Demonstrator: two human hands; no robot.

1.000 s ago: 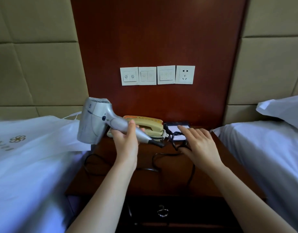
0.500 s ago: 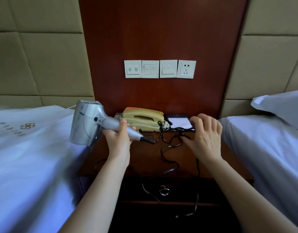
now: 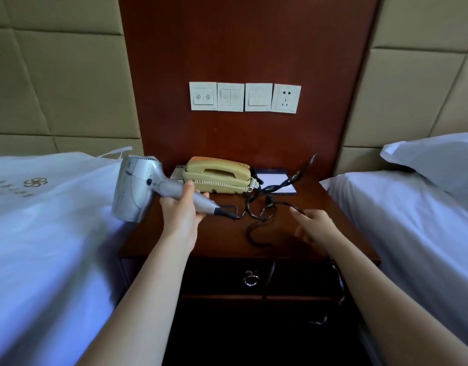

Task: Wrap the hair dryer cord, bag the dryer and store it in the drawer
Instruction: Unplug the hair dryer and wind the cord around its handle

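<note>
Left hand (image 3: 181,217) still grips dryer (image 3: 134,186) — right hand (image 3: 317,225) pulled back, cord (image 3: 250,232) grip unclear.

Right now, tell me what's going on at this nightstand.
A person is packing away a hair dryer. The left hand grips its handle, holding it above the nightstand. The black cord lies loose over the top and hangs down past the shut drawer, not yet wrapped. The right hand, blurred, reaches open-fingered toward the cord. A white bag waits on the left bed.
</note>
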